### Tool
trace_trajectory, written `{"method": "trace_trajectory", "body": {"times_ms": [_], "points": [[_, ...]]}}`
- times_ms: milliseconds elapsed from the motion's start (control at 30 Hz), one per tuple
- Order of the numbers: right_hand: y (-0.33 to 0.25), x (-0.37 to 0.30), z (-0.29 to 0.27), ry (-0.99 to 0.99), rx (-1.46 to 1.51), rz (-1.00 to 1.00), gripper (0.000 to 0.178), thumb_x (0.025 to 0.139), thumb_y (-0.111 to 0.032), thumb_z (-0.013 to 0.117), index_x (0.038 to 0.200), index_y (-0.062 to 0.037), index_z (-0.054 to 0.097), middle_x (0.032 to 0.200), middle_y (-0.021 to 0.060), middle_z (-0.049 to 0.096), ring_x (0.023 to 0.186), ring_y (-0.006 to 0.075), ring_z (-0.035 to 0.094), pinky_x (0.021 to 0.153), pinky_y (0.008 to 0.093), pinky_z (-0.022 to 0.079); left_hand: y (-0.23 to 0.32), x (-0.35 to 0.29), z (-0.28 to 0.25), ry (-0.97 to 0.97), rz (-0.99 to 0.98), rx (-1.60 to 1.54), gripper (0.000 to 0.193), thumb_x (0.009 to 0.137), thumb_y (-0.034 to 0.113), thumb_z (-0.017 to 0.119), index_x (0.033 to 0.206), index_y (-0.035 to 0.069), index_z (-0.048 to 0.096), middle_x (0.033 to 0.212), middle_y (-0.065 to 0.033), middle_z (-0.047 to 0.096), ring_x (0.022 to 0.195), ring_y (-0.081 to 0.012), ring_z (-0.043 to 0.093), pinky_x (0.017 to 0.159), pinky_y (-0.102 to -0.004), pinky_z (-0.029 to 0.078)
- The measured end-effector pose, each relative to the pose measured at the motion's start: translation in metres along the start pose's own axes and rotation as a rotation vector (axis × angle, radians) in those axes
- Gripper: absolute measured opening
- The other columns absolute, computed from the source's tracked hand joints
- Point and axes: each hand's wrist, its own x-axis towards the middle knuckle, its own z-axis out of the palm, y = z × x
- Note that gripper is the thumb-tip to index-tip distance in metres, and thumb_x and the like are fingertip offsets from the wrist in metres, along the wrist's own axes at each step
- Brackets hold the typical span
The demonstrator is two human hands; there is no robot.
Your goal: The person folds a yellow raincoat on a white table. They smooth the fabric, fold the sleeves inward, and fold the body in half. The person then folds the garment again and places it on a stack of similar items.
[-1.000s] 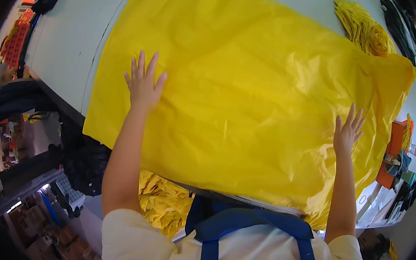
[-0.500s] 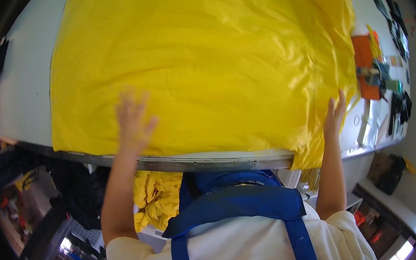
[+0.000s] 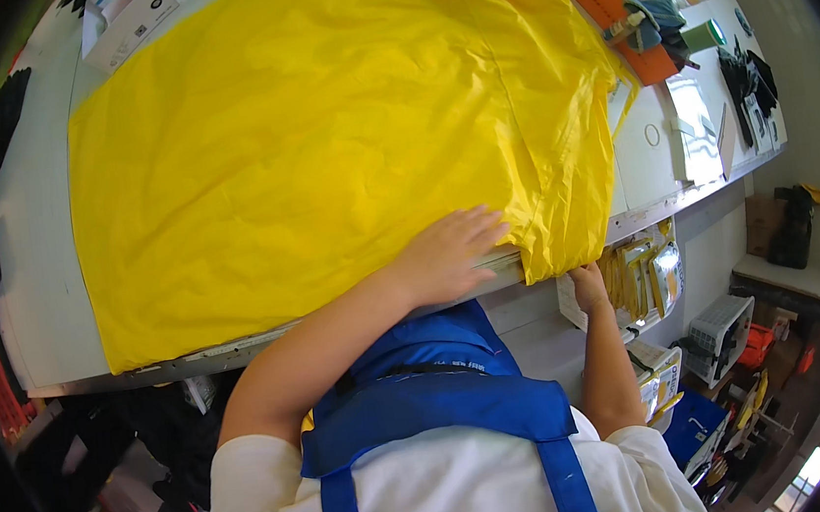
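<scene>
A large sheet of shiny yellow fabric (image 3: 303, 168) covers much of the white table (image 3: 43, 291). Smooth on the left, it bunches into folds on the right, where a corner hangs over the front edge. My left hand (image 3: 451, 254) reaches across my body and lies with fingers extended on or just above the cloth near that edge. Lower and to the right, my right hand (image 3: 589, 288) is closed at the bottom of the overhanging corner and appears to pinch it. Its fingertips are partly hidden by the cloth.
An orange box (image 3: 620, 23) with tools and a green roll (image 3: 703, 36) stand at the back right. A white box (image 3: 126, 27) sits at the far left. Below the table on the right are yellow packets (image 3: 644, 273) and a grey crate (image 3: 719, 335).
My left hand has moved right, across my body, toward the overhanging corner. My right hand has come down to that corner and closed on it. The view has turned to the right.
</scene>
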Motion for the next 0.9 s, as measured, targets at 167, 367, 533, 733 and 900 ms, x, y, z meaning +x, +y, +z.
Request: {"method": "trace_trajectory", "body": {"times_ms": [167,367,533,733,900], "points": [[-0.085,-0.09,-0.031,-0.104,0.279,-0.036,0.039,0.089,-0.016,0.046,0.122,0.0039,0.05,0.113,0.0129,0.06,0.103,0.0228,0.059,0.091,0.0336,0.046,-0.007,0.028,0.05,-0.216,-0.121,0.228,0.072,0.084,0.044,0.058,0.142,0.011,0.032,0.146,-0.0143,0.032,0.137,-0.0308,0.026,0.112,-0.0497,0.017],[-0.033,-0.13,-0.065,-0.334,-0.83,0.432,0.047,0.09,-0.028,0.057,0.125,0.003,0.049,0.114,0.0117,0.06,0.103,0.0223,0.059,0.092,0.035,0.046,0.024,0.026,0.055,-0.293,-0.158,0.342,0.072,0.08,0.046,0.062,0.139,0.012,0.038,0.146,-0.0132,0.033,0.137,-0.0318,0.025,0.11,-0.0537,0.016],[-0.066,-0.15,-0.088,-0.111,0.541,0.32,0.047,0.091,-0.026,0.052,0.129,0.0015,0.045,0.119,0.0152,0.059,0.108,0.0271,0.058,0.095,0.0383,0.046,0.033,0.018,0.06,-0.232,-0.2,0.426,0.072,0.078,0.042,0.065,0.137,0.009,0.04,0.145,-0.0121,0.034,0.136,-0.0302,0.027,0.109,-0.0537,0.017],[-0.251,-0.098,0.117,-0.575,0.534,-0.353,0.043,0.093,-0.029,0.05,0.126,-0.0007,0.048,0.121,0.0147,0.057,0.107,0.0269,0.058,0.093,0.0364,0.046,0.027,0.019,0.067,-0.17,-0.281,0.173,0.07,0.081,0.04,0.063,0.137,0.007,0.037,0.141,-0.0102,0.039,0.135,-0.0301,0.029,0.109,-0.049,0.02],[-0.282,-0.108,0.242,-0.714,-0.452,-0.997,0.037,0.092,-0.02,0.056,0.124,-0.0024,0.051,0.123,0.0138,0.056,0.11,0.0277,0.055,0.093,0.0343,0.044,0.021,0.003,0.069,-0.175,-0.318,0.039,0.068,0.081,0.039,0.062,0.134,0.004,0.039,0.137,-0.0162,0.04,0.133,-0.0325,0.029,0.109,-0.0425,0.022]]}}
